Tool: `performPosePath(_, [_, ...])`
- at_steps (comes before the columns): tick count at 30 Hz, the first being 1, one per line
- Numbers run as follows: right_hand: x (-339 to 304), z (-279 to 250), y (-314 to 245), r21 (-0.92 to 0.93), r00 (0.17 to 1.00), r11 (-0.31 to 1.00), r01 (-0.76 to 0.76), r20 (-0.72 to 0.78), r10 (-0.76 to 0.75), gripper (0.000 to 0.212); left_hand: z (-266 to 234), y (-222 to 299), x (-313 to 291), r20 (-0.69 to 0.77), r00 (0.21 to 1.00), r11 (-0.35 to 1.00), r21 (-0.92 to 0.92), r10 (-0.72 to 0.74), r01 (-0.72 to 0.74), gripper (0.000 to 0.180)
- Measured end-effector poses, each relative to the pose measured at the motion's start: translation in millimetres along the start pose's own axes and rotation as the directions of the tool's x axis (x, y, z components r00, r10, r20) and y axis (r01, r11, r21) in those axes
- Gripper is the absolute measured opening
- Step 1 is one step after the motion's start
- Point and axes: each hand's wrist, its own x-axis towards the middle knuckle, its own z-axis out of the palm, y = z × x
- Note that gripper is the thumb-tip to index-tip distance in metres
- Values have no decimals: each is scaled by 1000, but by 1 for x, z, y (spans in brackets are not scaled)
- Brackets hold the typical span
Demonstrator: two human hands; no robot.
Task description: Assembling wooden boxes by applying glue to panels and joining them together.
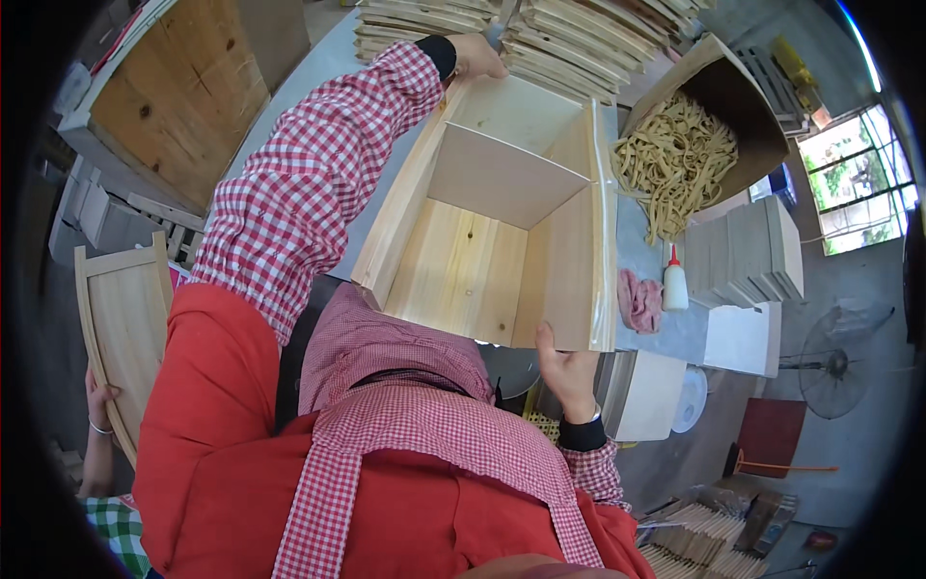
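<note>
A pale wooden box point(468, 265), open toward me, lies tilted at the near edge of the table. A thin greyish divider panel point(506, 174) crosses its inside and splits it into two compartments. My left arm stretches along the box's left side, and my left hand point(477, 58) is closed over its far left corner, fingers partly hidden. At the near right corner my right hand point(567, 378) grips the box, thumb up against the wall and the other fingers mostly out of sight beneath. Clear film or tape point(605, 241) runs along the right edge.
Stacked wooden slats point(569, 43) stand behind the box. To the right are a carton point(762, 135) of pale strips, a red-tipped white glue bottle point(675, 282), a pink cloth point(640, 300) and stacked grey boards point(743, 251). At left, another person's hand point(99, 398) holds a wooden panel point(125, 328).
</note>
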Motion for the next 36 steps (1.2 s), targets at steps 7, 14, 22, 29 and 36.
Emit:
performPosePath(7, [8, 2, -7, 23, 1000, 1000, -5, 24, 4, 19, -1, 3, 25, -84, 989, 846, 530, 122, -60, 54])
performPosePath(14, [10, -1, -16, 24, 1000, 999, 22, 4, -22, 12, 2, 0, -30, -89, 959, 960, -56, 268, -274, 51])
performPosePath(22, [11, 0, -15, 36, 999, 998, 45, -1, -45, 10, 3, 14, -127, 123, 950, 958, -25, 287, -286, 45])
performPosePath(29, [13, 0, -3, -5, 995, 999, 41, 91, -40, 11, -3, 4, -109, 206, 964, 986, -31, 169, -166, 39])
performPosePath(36, [-9, -6, 17, -98, 929, 971, -218, 286, 237, 26, -19, 12, -104, -24, 965, 966, 1, 260, -260, 66])
